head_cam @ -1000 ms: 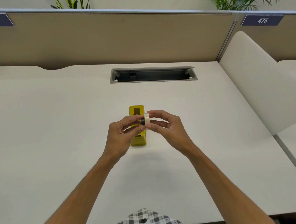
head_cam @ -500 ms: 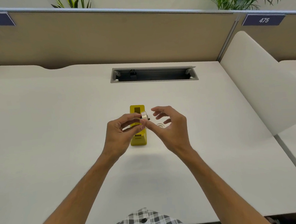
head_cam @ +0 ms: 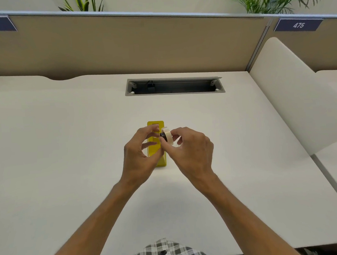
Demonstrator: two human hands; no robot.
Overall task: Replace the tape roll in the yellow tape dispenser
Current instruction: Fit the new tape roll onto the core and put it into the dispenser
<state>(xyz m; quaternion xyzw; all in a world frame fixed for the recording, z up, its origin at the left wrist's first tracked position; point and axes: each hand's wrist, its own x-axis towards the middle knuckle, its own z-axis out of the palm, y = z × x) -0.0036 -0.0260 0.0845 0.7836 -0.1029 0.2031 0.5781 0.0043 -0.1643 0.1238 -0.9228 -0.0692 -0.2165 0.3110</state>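
Observation:
The yellow tape dispenser (head_cam: 155,126) lies flat on the white desk (head_cam: 66,153), partly covered by my hands. Just above it my right hand (head_cam: 192,151) pinches a cream tape roll (head_cam: 168,136) between thumb and forefinger, with the roll on edge. A black hub (head_cam: 162,135) sticks out of the roll's left side. My left hand (head_cam: 139,154) faces it, and its forefinger and thumb close on that hub. The dispenser's near end shows below my left thumb.
A grey cable slot (head_cam: 174,86) is cut into the desk behind the dispenser. A tan partition (head_cam: 139,46) closes the back, and a curved white divider (head_cam: 291,92) stands at the right. A small clear ring (head_cam: 178,144) peeks out behind my right fingers.
My right hand, spread open half a second ago, has closed on the tape roll. The roll has shifted slightly right, and my left fingers have slid onto the black hub.

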